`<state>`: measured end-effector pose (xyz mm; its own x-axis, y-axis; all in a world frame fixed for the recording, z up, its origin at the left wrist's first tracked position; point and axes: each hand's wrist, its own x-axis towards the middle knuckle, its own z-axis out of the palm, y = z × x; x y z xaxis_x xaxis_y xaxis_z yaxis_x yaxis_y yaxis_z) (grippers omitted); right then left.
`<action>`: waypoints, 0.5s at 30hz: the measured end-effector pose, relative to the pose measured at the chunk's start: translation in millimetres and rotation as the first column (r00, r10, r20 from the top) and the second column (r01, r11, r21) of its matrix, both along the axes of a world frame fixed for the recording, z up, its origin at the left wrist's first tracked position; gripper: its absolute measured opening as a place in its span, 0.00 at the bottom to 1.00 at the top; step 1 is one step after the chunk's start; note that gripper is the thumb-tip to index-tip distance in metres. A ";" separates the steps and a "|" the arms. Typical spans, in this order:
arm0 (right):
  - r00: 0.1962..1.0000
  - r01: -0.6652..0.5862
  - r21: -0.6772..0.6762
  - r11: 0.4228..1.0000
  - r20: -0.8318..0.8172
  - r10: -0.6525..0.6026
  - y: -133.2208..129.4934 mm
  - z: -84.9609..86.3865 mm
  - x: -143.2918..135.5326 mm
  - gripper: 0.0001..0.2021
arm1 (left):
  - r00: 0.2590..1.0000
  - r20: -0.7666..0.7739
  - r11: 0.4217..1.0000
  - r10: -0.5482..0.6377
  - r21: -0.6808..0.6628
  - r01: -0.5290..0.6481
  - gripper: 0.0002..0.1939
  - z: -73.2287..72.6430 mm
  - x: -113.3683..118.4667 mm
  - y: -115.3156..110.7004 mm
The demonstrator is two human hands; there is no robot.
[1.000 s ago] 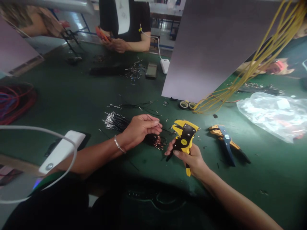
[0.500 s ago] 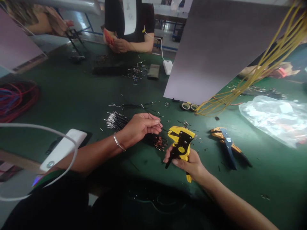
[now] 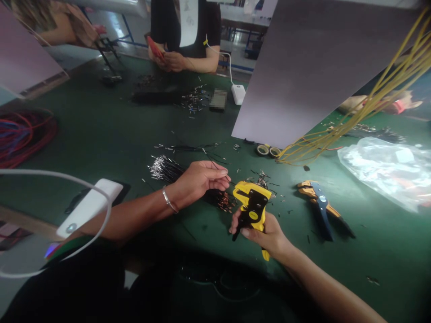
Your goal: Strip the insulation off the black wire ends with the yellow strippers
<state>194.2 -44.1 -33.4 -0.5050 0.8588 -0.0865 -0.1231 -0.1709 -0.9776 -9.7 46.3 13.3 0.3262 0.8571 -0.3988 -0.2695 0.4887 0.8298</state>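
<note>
Between thumb and fingers, my left hand [image 3: 208, 176] pinches a thin black wire [image 3: 213, 162], whose lower end points toward the tool's jaws. My right hand [image 3: 266, 232] is wrapped round the handles of a yellow and black wire stripper [image 3: 254, 204]. The stripper's head is just right of my left fingertips. Whether the wire's end sits inside the jaws is too small to tell. Under and beside my left hand lies a bundle of black wires with silvery ends [image 3: 163, 168] at the left and coppery ends [image 3: 225, 201] at the right.
A second stripper [image 3: 321, 202] lies at the right, near a clear plastic bag [image 3: 387, 170]. Yellow wires [image 3: 353, 119] hang beside a grey panel [image 3: 289, 76]. A white device [image 3: 89, 207] and red-blue wire coils [image 3: 25, 137] are at left. Across the table, a person's hands [image 3: 173, 60] hold a red tool.
The stripper's head has tilted slightly left and sits a little lower, nearer my left fingertips. The view has shifted slightly. Across the table, the person's red tool has changed angle.
</note>
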 end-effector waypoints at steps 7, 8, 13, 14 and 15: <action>1.000 0.009 -0.011 1.000 0.024 -0.008 -0.1 1.7 -0.4 0.12 | 1.000 -0.021 1.000 -0.010 -0.026 0.010 0.03 2.7 2.3 -2.8; 1.000 0.009 -0.013 1.000 0.026 -0.009 -0.1 1.5 -0.4 0.12 | 1.000 -0.023 0.999 -0.014 -0.029 0.014 0.03 2.7 2.3 -2.7; 0.999 0.024 -0.022 0.999 0.030 -0.023 -1.0 -1.4 0.3 0.12 | 1.000 -0.017 0.999 -0.025 -0.037 0.024 0.03 -0.1 1.3 -1.8; 0.999 0.029 -0.023 0.999 0.030 -0.028 -1.3 -2.2 0.5 0.12 | 1.000 -0.015 0.999 -0.028 -0.037 0.027 0.03 -0.9 1.1 -1.7; 0.999 0.037 -0.025 0.999 0.029 -0.036 -1.6 -2.8 0.7 0.12 | 0.999 -0.014 0.999 -0.031 -0.036 0.030 0.03 -1.6 0.9 -1.5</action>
<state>194.8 -45.6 -36.2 -0.4706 0.8738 -0.1222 -0.1016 -0.1913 -0.9763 -8.8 44.7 11.6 0.3460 0.8317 -0.4342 -0.2419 0.5262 0.8152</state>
